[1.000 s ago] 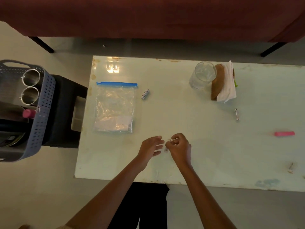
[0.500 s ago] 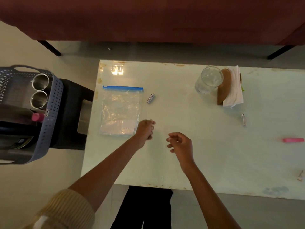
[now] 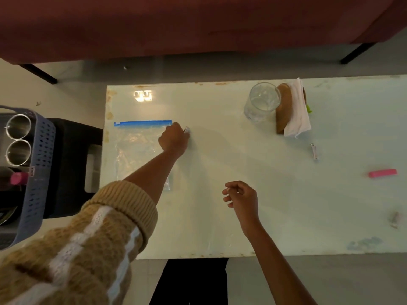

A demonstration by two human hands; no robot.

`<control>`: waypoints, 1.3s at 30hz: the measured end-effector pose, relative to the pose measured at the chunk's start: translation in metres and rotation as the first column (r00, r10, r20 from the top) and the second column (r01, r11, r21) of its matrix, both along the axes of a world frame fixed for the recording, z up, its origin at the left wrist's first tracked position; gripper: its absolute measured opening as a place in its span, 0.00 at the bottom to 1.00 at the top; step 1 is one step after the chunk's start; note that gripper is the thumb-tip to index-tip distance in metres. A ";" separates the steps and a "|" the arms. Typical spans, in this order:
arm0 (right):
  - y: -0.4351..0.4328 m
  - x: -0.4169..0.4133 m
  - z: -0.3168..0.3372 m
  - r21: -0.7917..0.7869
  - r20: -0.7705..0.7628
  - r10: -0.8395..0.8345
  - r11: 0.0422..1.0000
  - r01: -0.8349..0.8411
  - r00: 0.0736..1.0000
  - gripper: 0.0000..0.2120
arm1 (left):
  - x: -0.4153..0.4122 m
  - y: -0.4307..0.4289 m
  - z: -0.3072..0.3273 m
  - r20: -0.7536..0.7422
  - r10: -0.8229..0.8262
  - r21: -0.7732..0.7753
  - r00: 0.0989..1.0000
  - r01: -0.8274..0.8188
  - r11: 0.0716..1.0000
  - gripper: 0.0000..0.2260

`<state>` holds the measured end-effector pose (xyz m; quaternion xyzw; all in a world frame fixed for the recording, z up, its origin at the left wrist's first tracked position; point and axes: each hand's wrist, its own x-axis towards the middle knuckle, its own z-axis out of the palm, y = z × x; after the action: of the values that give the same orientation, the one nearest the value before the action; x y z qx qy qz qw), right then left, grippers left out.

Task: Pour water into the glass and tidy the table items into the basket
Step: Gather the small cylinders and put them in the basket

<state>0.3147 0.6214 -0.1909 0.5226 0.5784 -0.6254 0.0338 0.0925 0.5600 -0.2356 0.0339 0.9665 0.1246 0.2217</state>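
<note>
Up by the bag's (image 3: 141,148) right edge, left hand (image 3: 174,139) pinches a battery (image 3: 187,130); right hand's (image 3: 242,198) fingers curl loosely.

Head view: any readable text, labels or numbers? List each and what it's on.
None can be read.
Small white item at the left hand's fingers: dark print, too blurred.
Small cylinder on the table: reddish markings, too small.
Tag on the basket's rim: marks, illegible.
Pink item, zip bag, glass: no text visible.
</note>
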 end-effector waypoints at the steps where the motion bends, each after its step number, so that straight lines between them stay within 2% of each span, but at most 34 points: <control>1: 0.001 0.001 -0.001 0.006 -0.002 -0.003 1.000 0.003 1.000 0.09 | 0.000 0.000 -0.003 0.010 0.026 0.018 1.000 -0.026 0.999 0.18; 3: 0.004 0.002 -0.002 0.025 -0.003 -0.011 1.000 0.011 1.000 0.09 | 0.002 0.000 -0.004 0.049 0.089 0.117 0.995 -0.094 0.989 0.18; 5: 0.009 0.004 -0.002 0.066 -0.014 -0.014 0.998 0.015 1.000 0.10 | 0.010 0.003 -0.001 0.127 0.112 0.287 0.986 -0.145 0.947 0.17; 7: 0.020 0.007 -0.002 0.130 -0.016 -0.017 0.991 0.019 1.000 0.09 | 0.028 0.007 0.006 0.252 0.121 0.440 0.960 -0.225 0.869 0.17; 9: 0.036 0.013 -0.004 0.213 0.005 -0.048 0.976 0.046 0.999 0.09 | 0.052 0.010 0.015 0.417 0.139 0.523 0.898 -0.362 0.771 0.17; 12: 0.069 0.020 -0.010 0.412 0.071 -0.105 0.909 0.067 0.992 0.08 | 0.084 0.016 0.026 0.622 0.108 0.531 0.776 -0.519 0.669 0.15; 14: 0.097 0.023 -0.012 0.544 0.146 -0.109 0.839 0.012 0.983 0.09 | 0.100 0.022 0.034 0.725 0.079 0.497 0.685 -0.599 0.628 0.14; 17: 0.135 0.026 -0.016 0.677 0.230 -0.035 0.724 -0.134 0.972 0.11 | 0.119 0.026 0.043 0.852 -0.036 0.439 0.522 -0.676 0.592 0.15; 20: 0.163 0.027 -0.021 0.703 0.436 0.052 0.603 -0.377 0.898 0.18 | 0.131 0.026 0.046 0.900 -0.137 0.405 0.414 -0.678 0.614 0.13; 24: 0.189 0.023 -0.027 0.585 0.619 0.171 0.551 -0.595 0.767 0.28 | 0.141 0.026 0.048 0.903 -0.183 0.416 0.390 -0.682 0.602 0.07; 26: 0.197 0.022 -0.033 0.515 0.661 0.260 0.524 -0.678 0.704 0.31 | 0.142 0.026 0.049 0.902 -0.196 0.420 0.385 -0.678 0.603 0.10; 28: 0.202 0.023 -0.037 0.484 0.676 0.324 0.483 -0.730 0.662 0.30 | 0.143 0.028 0.051 0.892 -0.221 0.443 0.395 -0.657 0.610 0.08; 31: 0.202 0.031 -0.038 0.514 0.658 0.294 0.497 -0.699 0.693 0.24 | 0.144 0.032 0.054 0.871 -0.226 0.471 0.436 -0.612 0.635 0.07; 34: 0.188 0.044 -0.039 0.600 0.651 0.220 0.437 -0.670 0.726 0.15 | 0.148 0.039 0.056 0.878 -0.155 0.440 0.454 -0.636 0.634 0.12; 36: 0.177 0.055 -0.045 0.634 0.629 0.187 0.438 -0.638 0.754 0.14 | 0.151 0.042 0.057 0.875 -0.124 0.439 0.469 -0.656 0.614 0.12; 39: 0.162 0.065 -0.050 0.649 0.478 0.094 0.632 -0.423 0.873 0.17 | 0.155 0.045 0.056 0.875 -0.150 0.453 0.460 -0.672 0.586 0.07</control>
<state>0.3796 0.7833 -0.2410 0.5164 0.8308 -0.2055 0.0292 0.2479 0.6048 -0.1798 -0.1123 0.5643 0.5541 0.6016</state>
